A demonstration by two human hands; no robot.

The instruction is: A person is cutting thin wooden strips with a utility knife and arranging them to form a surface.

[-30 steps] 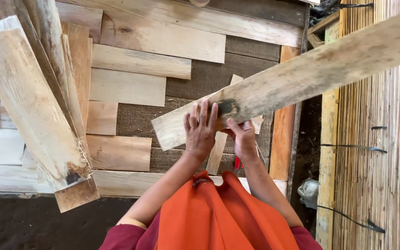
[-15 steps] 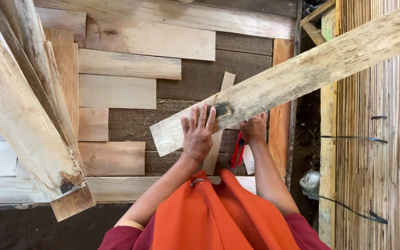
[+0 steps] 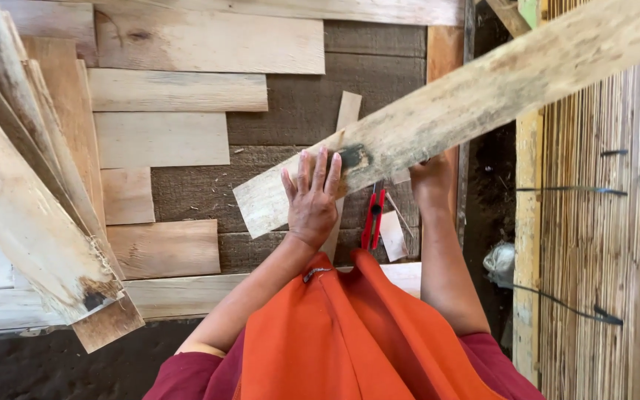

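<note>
While a long pale plank (image 3: pixel 475 104) is held slanting from lower left up to the far right edge of the view, its near end is steadied by both hands. The left hand (image 3: pixel 311 196) is laid flat on the plank's upper face near the lower end, fingers spread and open, the fingertips reaching a dark knot (image 3: pixel 351 157) in the wood; nothing is clasped by it. The right hand (image 3: pixel 431 174) is set under the plank's lower edge, and its fingers are hidden by the wood, so whether its grip is closed cannot be told. Below the plank, between the two forearms, red-handled pliers (image 3: pixel 372 217) are seen lying on a floor of flat boards (image 3: pixel 175 89). A bundle of leaning planks (image 3: pixel 27 192) is seen at the left, and a reed screen (image 3: pixel 594 244) at the right.
</note>
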